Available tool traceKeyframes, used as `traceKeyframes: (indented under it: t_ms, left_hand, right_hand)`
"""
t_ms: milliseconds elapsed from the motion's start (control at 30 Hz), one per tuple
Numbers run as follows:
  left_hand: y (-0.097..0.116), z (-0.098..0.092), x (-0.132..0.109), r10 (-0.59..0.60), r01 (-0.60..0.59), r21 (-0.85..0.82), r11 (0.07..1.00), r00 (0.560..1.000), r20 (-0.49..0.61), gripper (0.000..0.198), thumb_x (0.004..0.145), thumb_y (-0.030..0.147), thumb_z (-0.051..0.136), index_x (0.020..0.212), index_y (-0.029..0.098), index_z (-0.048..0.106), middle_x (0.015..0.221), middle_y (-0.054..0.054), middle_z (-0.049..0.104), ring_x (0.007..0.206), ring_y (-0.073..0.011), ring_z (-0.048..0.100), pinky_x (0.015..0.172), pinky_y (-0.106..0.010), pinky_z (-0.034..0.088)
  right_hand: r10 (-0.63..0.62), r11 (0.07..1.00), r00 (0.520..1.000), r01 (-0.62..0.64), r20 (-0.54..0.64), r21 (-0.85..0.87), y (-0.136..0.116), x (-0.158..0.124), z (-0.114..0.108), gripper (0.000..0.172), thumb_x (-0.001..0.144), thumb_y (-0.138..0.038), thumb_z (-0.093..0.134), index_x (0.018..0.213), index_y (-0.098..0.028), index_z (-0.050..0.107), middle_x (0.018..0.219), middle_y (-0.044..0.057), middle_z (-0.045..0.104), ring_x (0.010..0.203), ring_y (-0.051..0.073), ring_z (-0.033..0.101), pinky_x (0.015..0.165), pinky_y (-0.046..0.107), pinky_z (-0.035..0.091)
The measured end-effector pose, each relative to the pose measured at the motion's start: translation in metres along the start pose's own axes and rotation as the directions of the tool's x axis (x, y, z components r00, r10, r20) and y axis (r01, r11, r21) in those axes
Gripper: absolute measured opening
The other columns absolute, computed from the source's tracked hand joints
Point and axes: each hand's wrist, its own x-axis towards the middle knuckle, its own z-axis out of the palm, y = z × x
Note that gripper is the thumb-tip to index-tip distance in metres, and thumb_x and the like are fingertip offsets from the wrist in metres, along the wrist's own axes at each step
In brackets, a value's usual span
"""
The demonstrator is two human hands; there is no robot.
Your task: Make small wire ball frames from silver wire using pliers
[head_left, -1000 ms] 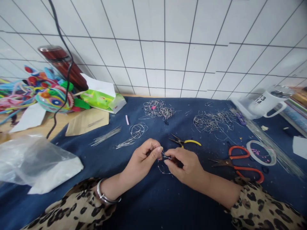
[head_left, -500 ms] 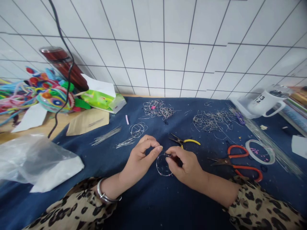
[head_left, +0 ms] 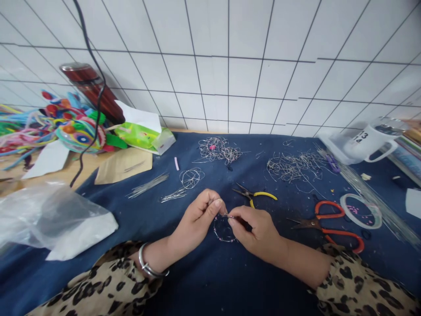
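A thin wire ring with small pink beads hangs between my two hands above the blue cloth. My left hand pinches the upper left of the ring, thumb pressed to the fingers. On the other side my right hand grips its upper right between thumb and curled fingers. The fingertips of both hands almost meet at the top, where the wire's finer details are too small to tell. Just beyond the right hand lie yellow-handled pliers. Red-handled scissors rest to its right.
Tangled wire and a wire coil lie on the blue cloth. A round dish holds pink beads. At the right stands a white mug; at the left are a plastic bag and a dark red flask.
My left fingers have come down and closed in toward the right fingertips at the ring's top. The whole view has shifted slightly; the things on the cloth stay put.
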Motion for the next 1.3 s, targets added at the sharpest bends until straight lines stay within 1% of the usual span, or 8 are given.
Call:
traceKeyframes:
  t_ms: [133,467,533,633,767,867,1100,1300]
  left_hand:
    - [0.0008,-0.0002,-0.0007,0.022,-0.021,0.057,0.998,1.000,-0.004,0.020,0.093,0.024,0.040,0.078,0.016,0.050,0.072,0.000,0.052,0.068,-0.0113,0.049,0.067,-0.025,0.039]
    - [0.0012,0.0032,-0.0018,0.024,-0.023,0.111,0.994,1.000,-0.015,0.020,0.094,0.025,0.038,0.077,0.017,0.045,0.069,0.002,0.048,0.064,-0.0103,0.047,0.064,-0.024,0.039]
    - [0.0000,0.0037,-0.0016,0.034,-0.032,0.118,0.992,0.999,-0.016,0.019,0.094,0.025,0.037,0.078,0.017,0.045,0.068,0.002,0.048,0.064,-0.0103,0.047,0.064,-0.025,0.039]
    - [-0.0016,0.0045,-0.0015,0.063,-0.059,0.147,0.987,0.998,-0.022,0.018,0.093,0.024,0.038,0.078,0.017,0.045,0.068,0.002,0.048,0.064,-0.0104,0.047,0.064,-0.024,0.039]
    - [-0.0031,0.0054,-0.0030,0.088,-0.083,0.194,0.978,0.996,-0.017,0.015,0.092,0.023,0.040,0.079,0.017,0.046,0.068,0.002,0.049,0.064,-0.0108,0.047,0.063,-0.024,0.039]
    - [-0.0039,0.0062,-0.0043,0.102,-0.098,0.222,0.970,0.995,-0.008,0.012,0.092,0.022,0.041,0.081,0.018,0.046,0.069,0.002,0.050,0.064,-0.0112,0.049,0.062,-0.025,0.040]
    - [-0.0057,0.0086,-0.0045,0.118,-0.111,0.244,0.963,0.993,-0.014,0.012,0.091,0.023,0.041,0.082,0.018,0.047,0.070,0.001,0.049,0.065,-0.0118,0.050,0.062,-0.025,0.041]
    - [-0.0074,0.0094,-0.0048,0.100,-0.096,0.242,0.966,0.995,-0.006,0.011,0.092,0.024,0.041,0.084,0.019,0.047,0.070,0.001,0.048,0.064,-0.0115,0.049,0.061,-0.025,0.040]
  right_hand:
    - [0.011,1.000,1.000,-0.011,0.013,-0.001,-0.0017,-0.0008,0.0004,0.010,0.082,-0.019,0.050,0.082,-0.017,0.060,0.062,-0.003,0.055,0.056,0.008,0.050,0.059,0.020,0.038]
    - [0.017,1.000,0.999,-0.017,0.031,0.008,-0.0011,-0.0013,0.0042,0.006,0.081,-0.019,0.050,0.080,-0.018,0.056,0.061,-0.004,0.053,0.054,0.008,0.048,0.056,0.021,0.038]
    - [0.037,0.999,0.999,-0.038,0.027,0.026,-0.0018,-0.0018,0.0037,0.007,0.080,-0.018,0.051,0.084,-0.019,0.056,0.065,-0.003,0.054,0.056,0.009,0.050,0.058,0.021,0.040]
    - [0.086,0.995,0.996,-0.086,0.000,0.058,-0.0037,-0.0009,0.0029,0.016,0.076,-0.017,0.054,0.092,-0.019,0.055,0.076,-0.001,0.057,0.065,0.010,0.054,0.064,0.022,0.043]
    - [0.112,0.991,0.994,-0.110,-0.022,0.071,-0.0061,0.0036,0.0044,0.011,0.072,-0.015,0.057,0.082,-0.020,0.054,0.074,-0.001,0.054,0.068,0.011,0.052,0.064,0.023,0.042]
    - [0.159,0.981,0.987,-0.155,-0.021,0.116,-0.0071,0.0062,0.0069,0.009,0.072,-0.014,0.055,0.078,-0.020,0.053,0.071,-0.003,0.053,0.065,0.010,0.052,0.061,0.022,0.041]
    - [0.230,0.923,0.972,-0.236,0.057,0.305,-0.0089,0.0077,0.0081,0.010,0.072,-0.013,0.051,0.075,-0.020,0.045,0.065,-0.005,0.049,0.056,0.008,0.047,0.055,0.020,0.041]
    - [0.244,0.916,0.967,-0.254,0.073,0.312,-0.0083,0.0057,0.0076,0.014,0.068,-0.012,0.052,0.076,-0.021,0.043,0.064,-0.006,0.047,0.055,0.008,0.045,0.054,0.020,0.039]
